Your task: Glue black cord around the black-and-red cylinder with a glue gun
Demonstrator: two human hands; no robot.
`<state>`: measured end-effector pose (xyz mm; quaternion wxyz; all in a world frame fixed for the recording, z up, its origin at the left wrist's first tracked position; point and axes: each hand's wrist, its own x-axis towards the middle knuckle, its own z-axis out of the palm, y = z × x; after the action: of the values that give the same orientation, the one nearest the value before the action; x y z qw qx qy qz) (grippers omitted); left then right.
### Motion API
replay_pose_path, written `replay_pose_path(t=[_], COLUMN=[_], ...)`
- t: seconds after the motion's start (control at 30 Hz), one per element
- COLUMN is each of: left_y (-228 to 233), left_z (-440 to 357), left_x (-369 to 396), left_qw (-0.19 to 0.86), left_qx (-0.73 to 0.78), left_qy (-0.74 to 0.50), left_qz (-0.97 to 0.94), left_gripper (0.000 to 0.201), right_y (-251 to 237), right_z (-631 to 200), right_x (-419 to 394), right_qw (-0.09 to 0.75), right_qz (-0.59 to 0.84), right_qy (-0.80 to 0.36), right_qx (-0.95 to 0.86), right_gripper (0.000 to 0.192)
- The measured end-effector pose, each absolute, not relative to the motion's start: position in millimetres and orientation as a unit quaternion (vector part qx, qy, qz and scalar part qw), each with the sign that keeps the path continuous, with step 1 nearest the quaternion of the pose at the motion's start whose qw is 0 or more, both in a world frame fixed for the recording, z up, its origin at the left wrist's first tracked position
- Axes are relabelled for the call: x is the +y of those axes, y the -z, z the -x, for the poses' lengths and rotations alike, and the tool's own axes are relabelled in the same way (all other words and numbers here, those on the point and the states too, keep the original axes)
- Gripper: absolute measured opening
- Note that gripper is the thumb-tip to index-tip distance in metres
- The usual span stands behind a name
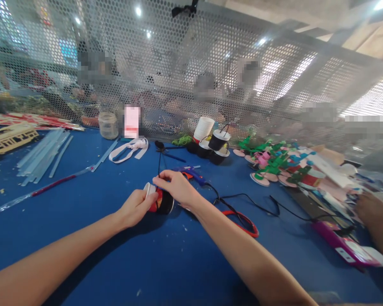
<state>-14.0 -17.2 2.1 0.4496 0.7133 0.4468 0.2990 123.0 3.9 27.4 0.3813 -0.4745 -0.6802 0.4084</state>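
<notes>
A small paper cup with a red and black wrap and a white rim lies on its side between my hands, just above the blue table. My left hand is closed around its rim end, thumb along the side. From above, my right hand reaches over the cup with its fingertips pinched at a thin black cord. The cord runs up from the cup toward a dark lump on the table. Just behind my right hand lies a blue glue gun, its black cable trailing right.
Finished-looking black cups and a white cup stack stand at the back. Translucent glue sticks lie left. Green and pink craft pieces, a purple power strip and another person's hand are right. A perforated metal screen borders the table.
</notes>
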Motion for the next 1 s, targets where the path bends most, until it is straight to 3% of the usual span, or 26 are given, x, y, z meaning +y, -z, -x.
replay_pose_path(t=[0.2, 1.0], left_y=[-10, -18], left_z=[11, 8], left_x=[-16, -31], left_qw=[0.561, 0.598], left_qx=[0.466, 0.441], left_qy=[-0.312, -0.289], left_qz=[-0.61, -0.603], left_gripper=[0.029, 0.033], right_y=[-39, -45], right_z=[-145, -151], right_x=[1, -2], right_qw=[0.449, 0.361], right_qz=[0.447, 0.516], right_qy=[-0.401, -0.281], right_qx=[-0.661, -0.725], right_gripper=[0.019, 0.024])
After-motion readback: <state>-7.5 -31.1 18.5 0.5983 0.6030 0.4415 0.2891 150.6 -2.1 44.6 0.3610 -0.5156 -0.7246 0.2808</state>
